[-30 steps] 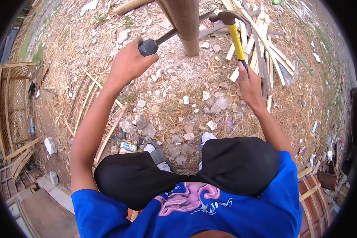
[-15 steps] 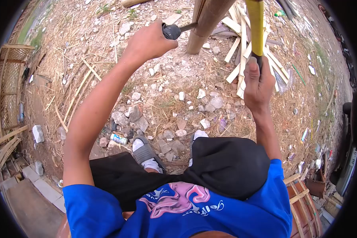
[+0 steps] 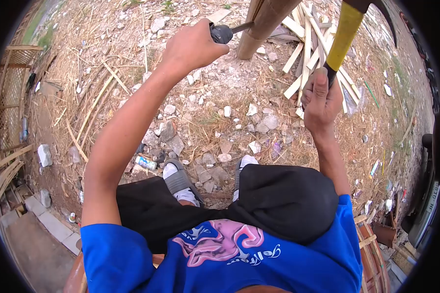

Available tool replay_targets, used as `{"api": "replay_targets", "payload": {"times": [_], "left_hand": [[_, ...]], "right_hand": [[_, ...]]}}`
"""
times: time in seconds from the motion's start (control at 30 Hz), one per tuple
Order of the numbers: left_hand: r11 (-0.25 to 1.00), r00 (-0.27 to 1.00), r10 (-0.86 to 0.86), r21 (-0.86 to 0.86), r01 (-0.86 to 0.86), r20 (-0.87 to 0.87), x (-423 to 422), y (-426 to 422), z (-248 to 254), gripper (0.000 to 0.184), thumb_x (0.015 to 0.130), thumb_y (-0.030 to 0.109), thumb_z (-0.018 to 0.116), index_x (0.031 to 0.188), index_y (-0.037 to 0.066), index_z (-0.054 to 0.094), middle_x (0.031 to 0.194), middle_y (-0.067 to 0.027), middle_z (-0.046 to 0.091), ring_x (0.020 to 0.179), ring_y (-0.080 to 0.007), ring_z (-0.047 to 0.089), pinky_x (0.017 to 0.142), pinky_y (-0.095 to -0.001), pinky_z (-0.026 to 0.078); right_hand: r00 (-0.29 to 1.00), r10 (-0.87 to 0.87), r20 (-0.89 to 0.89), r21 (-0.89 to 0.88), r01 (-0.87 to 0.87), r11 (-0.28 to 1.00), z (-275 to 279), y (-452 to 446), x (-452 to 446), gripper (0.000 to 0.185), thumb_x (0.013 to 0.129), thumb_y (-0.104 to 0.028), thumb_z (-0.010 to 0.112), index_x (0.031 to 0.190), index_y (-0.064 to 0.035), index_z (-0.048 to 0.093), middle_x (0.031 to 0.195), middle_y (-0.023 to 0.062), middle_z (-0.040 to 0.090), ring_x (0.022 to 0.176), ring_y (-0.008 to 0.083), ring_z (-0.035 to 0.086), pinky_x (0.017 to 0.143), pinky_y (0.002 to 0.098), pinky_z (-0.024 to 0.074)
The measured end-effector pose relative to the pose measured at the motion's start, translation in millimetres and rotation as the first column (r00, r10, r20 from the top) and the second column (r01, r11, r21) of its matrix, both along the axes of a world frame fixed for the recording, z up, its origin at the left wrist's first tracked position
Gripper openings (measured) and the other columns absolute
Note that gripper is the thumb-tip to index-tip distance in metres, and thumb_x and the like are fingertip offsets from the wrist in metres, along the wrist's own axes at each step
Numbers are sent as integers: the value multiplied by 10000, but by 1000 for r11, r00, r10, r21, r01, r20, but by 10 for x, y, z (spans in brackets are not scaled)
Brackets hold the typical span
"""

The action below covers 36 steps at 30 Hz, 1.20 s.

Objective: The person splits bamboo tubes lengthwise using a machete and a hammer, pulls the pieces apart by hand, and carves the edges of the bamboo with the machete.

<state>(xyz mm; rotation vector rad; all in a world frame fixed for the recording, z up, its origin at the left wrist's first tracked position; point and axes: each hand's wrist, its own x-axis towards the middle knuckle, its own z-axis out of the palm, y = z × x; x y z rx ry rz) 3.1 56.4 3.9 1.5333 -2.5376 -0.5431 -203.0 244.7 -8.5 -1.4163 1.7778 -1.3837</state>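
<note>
Closed round a black handle [image 3: 221,34], my left hand [image 3: 194,48] holds a blade tool whose metal part [image 3: 242,27] meets the side of an upright bamboo pole [image 3: 264,24]. To the right, my right hand [image 3: 322,100] is wrapped round the black grip of a claw hammer with a yellow shaft [image 3: 345,36]. The hammer is raised and tilted right, its head partly cut off by the top edge. It is apart from the pole and the blade. The rest of the blade is hidden behind the pole.
Pale split strips [image 3: 307,49] lie in a pile behind my right hand. Stones [image 3: 171,136] and a can [image 3: 145,162] lie near my feet. A lattice panel [image 3: 10,102] stands at the left; part of a vehicle [image 3: 428,205] shows at the right.
The hammer has risen from beside the pole and swung right with my right hand. The blade, at first extending past the pole, has shifted with my left hand; the view has moved too.
</note>
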Motion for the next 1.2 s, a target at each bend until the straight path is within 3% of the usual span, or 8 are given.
{"api": "replay_targets", "payload": {"times": [0.07,0.23,0.4,0.47,0.57,0.9,1.0,1.2], "left_hand": [[1000,1000,-4,25,3,8,-25,13,23,514,712,408,725,1020,9,623,854,-165,686,775,-303,681,724,-419,518],[1000,1000,-3,-21,3,9,-25,11,-61,524,714,402,720,1047,10,621,854,-161,690,792,-296,692,733,-416,527],[1000,1000,12,9,-12,5,-35,42,-30,525,710,405,725,1046,14,627,873,-161,697,818,-306,696,750,-420,528],[1000,999,27,2,-27,26,-35,50,-6,523,710,405,725,1044,14,630,871,-163,697,823,-306,696,754,-422,527],[998,998,64,6,-64,-26,-15,79,-106,547,714,422,705,1070,16,615,868,-167,696,826,-310,695,755,-429,523],[997,996,76,20,-75,-48,-4,85,-102,580,709,426,702,1093,4,596,861,-176,700,808,-312,700,736,-435,527],[995,993,93,33,-91,-70,-17,103,-162,587,709,422,707,1102,3,589,848,-179,698,798,-308,699,726,-431,529],[995,994,82,63,-77,-74,-61,128,-340,596,723,405,706,1152,14,568,859,-167,700,772,-291,697,725,-424,535]], "right_hand": [[958,2,-287,233,68,970,-375,12,-12,413,1037,-390,487,1005,20,527,595,154,526,514,255,535,506,382,398],[966,-38,-256,367,133,921,-402,153,-94,508,1039,-473,427,1035,12,574,606,145,537,559,249,571,542,414,410],[999,-22,35,-237,29,971,411,28,-10,368,1055,-385,454,884,-62,493,614,-59,376,501,4,318,439,183,252],[983,104,148,-338,-49,940,-2,-2,-91,353,1058,-336,463,947,-17,567,584,-32,446,511,54,416,462,249,330],[946,28,-324,366,98,925,-632,16,-116,430,1039,-398,464,1114,8,588,609,142,557,572,235,574,558,419,420],[996,57,72,-352,-28,936,175,-85,13,373,1044,-348,495,841,-36,524,601,-46,456,502,42,406,460,224,337],[940,5,-340,307,106,946,-578,-136,-74,402,1032,-369,499,1033,20,597,610,127,555,538,186,539,517,401,408],[910,-42,-413,127,104,986,-82,-14,-143,406,1042,-387,482,1004,-6,617,589,54,516,522,115,495,479,327,369]]}}
